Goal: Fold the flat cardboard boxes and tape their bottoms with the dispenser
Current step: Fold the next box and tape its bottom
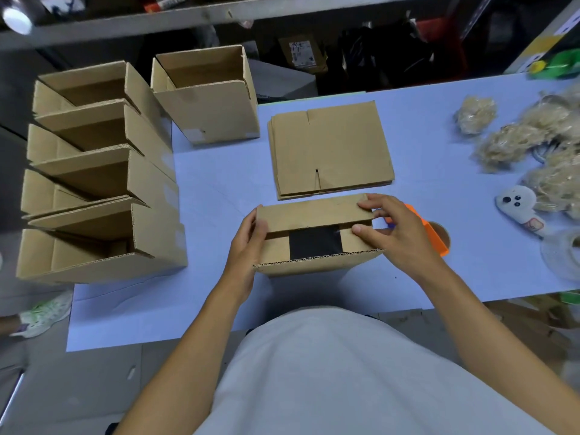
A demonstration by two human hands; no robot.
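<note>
While five folded brown cardboard boxes (pixel 103 171) stand finished, our left hand (pixel 248 243) and right hand (pixel 395 233) grip the half-closed brown box (pixel 317 237); flat brown cardboard blanks (pixel 329 149) and taping remain.

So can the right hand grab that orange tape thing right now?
Probably not yet. The right hand is pinching the box flaps, so it is busy. The orange tape dispenser lies just behind it on the table, nothing between, once it lets go.

Pale straw-like bundles (pixel 521 142), white toy with dark eyes (pixel 518 204), green object (pixel 561 65), light blue table (pixel 219 183)
</note>
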